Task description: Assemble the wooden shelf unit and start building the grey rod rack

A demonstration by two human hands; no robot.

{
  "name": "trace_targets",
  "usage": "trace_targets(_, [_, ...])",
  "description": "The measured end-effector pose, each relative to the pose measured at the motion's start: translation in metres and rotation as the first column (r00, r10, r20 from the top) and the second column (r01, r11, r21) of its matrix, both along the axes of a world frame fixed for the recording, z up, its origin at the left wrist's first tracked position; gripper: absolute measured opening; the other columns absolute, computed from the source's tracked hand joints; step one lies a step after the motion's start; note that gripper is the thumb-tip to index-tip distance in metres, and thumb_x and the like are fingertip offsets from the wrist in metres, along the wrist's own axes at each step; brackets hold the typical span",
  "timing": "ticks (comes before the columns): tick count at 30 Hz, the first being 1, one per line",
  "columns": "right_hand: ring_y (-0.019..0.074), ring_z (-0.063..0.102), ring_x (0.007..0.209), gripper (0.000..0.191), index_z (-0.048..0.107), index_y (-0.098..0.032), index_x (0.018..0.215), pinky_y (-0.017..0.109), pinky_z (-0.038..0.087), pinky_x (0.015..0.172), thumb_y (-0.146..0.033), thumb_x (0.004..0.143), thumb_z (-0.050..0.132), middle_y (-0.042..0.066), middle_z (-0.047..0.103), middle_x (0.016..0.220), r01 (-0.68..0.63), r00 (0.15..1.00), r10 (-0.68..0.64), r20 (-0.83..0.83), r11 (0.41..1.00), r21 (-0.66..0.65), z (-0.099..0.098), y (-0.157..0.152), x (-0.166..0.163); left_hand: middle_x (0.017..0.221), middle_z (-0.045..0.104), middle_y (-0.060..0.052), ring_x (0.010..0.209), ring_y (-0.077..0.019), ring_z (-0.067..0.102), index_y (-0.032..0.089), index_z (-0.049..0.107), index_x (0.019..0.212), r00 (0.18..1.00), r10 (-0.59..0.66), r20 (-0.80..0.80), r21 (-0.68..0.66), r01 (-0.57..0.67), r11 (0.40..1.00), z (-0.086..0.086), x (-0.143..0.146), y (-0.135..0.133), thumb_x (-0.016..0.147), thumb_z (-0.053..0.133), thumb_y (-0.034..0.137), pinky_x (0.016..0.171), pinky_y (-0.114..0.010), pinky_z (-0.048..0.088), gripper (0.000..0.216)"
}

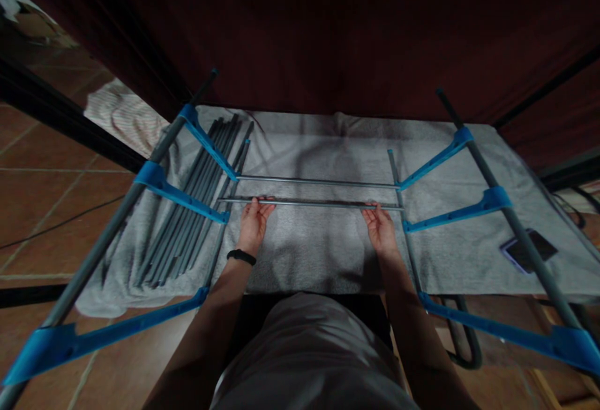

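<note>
A thin grey metal rod [319, 204] lies crosswise between the two side frames. Near its left end my left hand [254, 222] pinches it between thumb and fingers. My right hand [379, 225] grips it the same way towards the right end. Beyond it, a second rod [319, 181] spans the frames, its ends meeting the blue brackets. The left frame has grey tubes and blue plastic brackets [182, 200]; the right frame mirrors it with its own blue brackets [454, 214]. Whether the held rod's ends sit in the brackets, I cannot tell.
A bundle of several grey tubes [192, 210] rests on the grey cloth [309, 254] at left. A phone [527, 250] lies at right, partly behind a frame tube. A dark red curtain [319, 35] hangs at the back. Tiled floor [51, 204] shows at left.
</note>
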State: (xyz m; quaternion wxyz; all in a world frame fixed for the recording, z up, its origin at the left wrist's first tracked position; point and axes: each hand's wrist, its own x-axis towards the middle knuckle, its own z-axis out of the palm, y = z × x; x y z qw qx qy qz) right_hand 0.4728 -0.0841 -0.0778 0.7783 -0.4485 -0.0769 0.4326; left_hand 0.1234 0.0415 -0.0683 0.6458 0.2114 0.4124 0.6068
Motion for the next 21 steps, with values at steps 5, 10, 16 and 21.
trace_targets(5, [0.0133, 0.077, 0.092, 0.013, 0.073, -0.026, 0.090, 0.036, 0.060, 0.106, -0.033, 0.088, 0.083, -0.002, 0.081, 0.095, -0.016, 1.000, 0.017, 0.016, 1.000, -0.003, -0.0033, -0.0004, 0.0011, 0.088, 0.078, -0.006, 0.086, -0.0172, 0.078, 0.017, 0.069, 0.091, 1.000, -0.005, 0.000, 0.000, 0.005, 1.000, 0.0001, -0.0004, 0.0007, 0.093, 0.081, 0.040, 0.093, -0.037, 0.063, 0.026])
trace_targets(10, [0.0148, 0.078, 0.097, 0.012, 0.074, -0.026, 0.089, 0.038, 0.060, 0.107, -0.032, 0.087, 0.084, -0.001, 0.081, 0.096, -0.022, 1.000, 0.022, 0.010, 1.000, -0.004, -0.0026, -0.0008, 0.0015, 0.087, 0.078, -0.006, 0.088, -0.0184, 0.079, 0.017, 0.068, 0.089, 1.000, -0.010, -0.013, 0.000, 0.010, 1.000, 0.0010, 0.0003, 0.0006, 0.093, 0.081, 0.041, 0.095, -0.039, 0.063, 0.027])
trace_targets(16, [0.0171, 0.078, 0.102, 0.007, 0.074, -0.025, 0.087, 0.042, 0.058, 0.111, -0.026, 0.088, 0.081, 0.001, 0.081, 0.099, -0.021, 1.000, 0.021, 0.006, 1.000, -0.017, 0.0011, -0.0007, 0.0010, 0.086, 0.078, -0.003, 0.089, -0.0183, 0.079, 0.018, 0.065, 0.081, 1.000, -0.005, 0.012, 0.007, 0.005, 1.000, 0.0030, 0.0013, -0.0011, 0.088, 0.086, 0.032, 0.094, -0.038, 0.064, 0.027])
trace_targets(21, [0.0180, 0.078, 0.100, 0.009, 0.073, -0.025, 0.086, 0.045, 0.056, 0.113, -0.025, 0.087, 0.082, 0.001, 0.082, 0.097, -0.031, 1.000, 0.031, 0.005, 0.999, -0.019, 0.0022, -0.0002, 0.0009, 0.087, 0.078, -0.003, 0.092, -0.0198, 0.080, 0.018, 0.064, 0.080, 1.000, 0.004, 0.000, 0.010, -0.004, 1.000, 0.0041, 0.0024, -0.0019, 0.085, 0.089, 0.030, 0.095, -0.040, 0.064, 0.029])
